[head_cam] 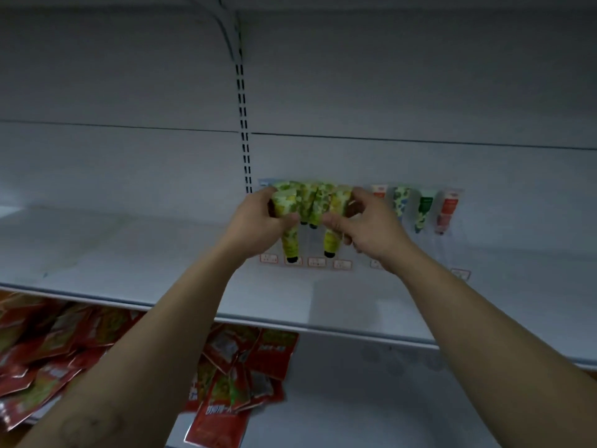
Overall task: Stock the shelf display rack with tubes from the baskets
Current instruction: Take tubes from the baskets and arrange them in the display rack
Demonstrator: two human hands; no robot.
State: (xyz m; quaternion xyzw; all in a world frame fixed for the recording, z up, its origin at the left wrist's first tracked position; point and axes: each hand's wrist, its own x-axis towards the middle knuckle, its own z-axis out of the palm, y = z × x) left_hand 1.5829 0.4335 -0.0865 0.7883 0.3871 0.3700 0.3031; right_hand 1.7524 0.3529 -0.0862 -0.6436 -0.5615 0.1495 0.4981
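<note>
Both hands hold a bunch of several yellow-green patterned tubes point(310, 203) with black caps pointing down, just above the clear display rack point(452, 240) on the white shelf. My left hand point(258, 219) grips the bunch's left side. My right hand point(368, 223) pinches its right side with thumb and fingers. Four more tubes stand in the rack to the right: an orange-red one point(378, 191) partly hidden by my right hand, a blue-green one point(400, 202), a dark green one point(422, 211) and a red one point(447, 210).
Small price labels point(316, 262) line the rack's front. The white shelf board point(113, 250) stretches bare to the left. A slotted upright point(243, 118) runs up the back wall. Red snack packets point(242, 367) are piled on the shelf below.
</note>
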